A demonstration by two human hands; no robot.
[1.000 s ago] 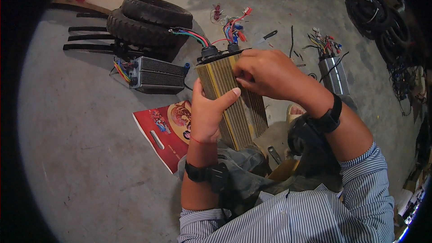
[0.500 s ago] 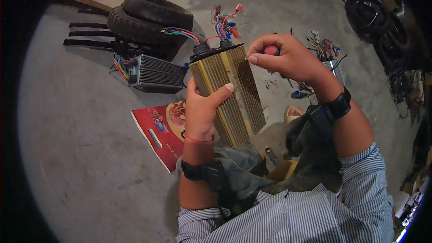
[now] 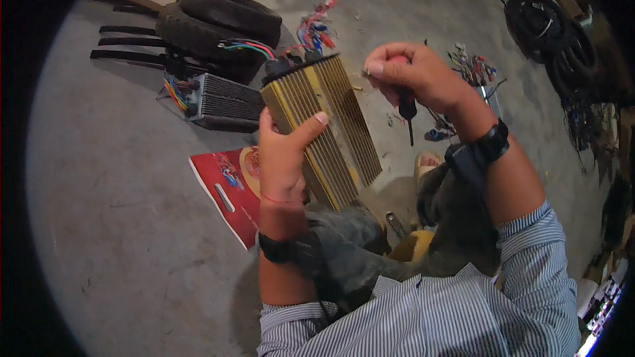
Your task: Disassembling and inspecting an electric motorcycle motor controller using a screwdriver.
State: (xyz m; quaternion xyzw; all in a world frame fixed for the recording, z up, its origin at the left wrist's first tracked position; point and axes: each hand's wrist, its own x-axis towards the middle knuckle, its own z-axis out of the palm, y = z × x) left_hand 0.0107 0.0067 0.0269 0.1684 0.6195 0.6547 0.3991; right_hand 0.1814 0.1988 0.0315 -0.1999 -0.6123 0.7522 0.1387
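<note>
A gold, finned motor controller [image 3: 338, 133] is tilted above my lap, its black end cap and cables pointing away from me. My left hand [image 3: 284, 162] grips its left side, thumb across the fins and fingers mostly hidden behind. Coloured wires with connectors [image 3: 316, 34] trail from the far end. To the right of the controller and apart from it, my right hand [image 3: 417, 74] is closed around a screwdriver [image 3: 407, 109] with a red and black handle, its shaft pointing down. Thumb and forefinger also pinch something tiny, too small to make out.
A grey finned controller [image 3: 230, 102] lies on the floor at left, near stacked tires [image 3: 228, 16]. Under my left forearm is a red bag [image 3: 221, 192]. Another wired unit [image 3: 488, 96] sits at right, with black coiled tubes [image 3: 539, 26] beyond. A metal tool [image 3: 395, 223] lies near my legs.
My left hand and the controller have shifted slightly left. My right hand has drawn away from the controller's far right corner, and the screwdriver's shaft now shows below it.
</note>
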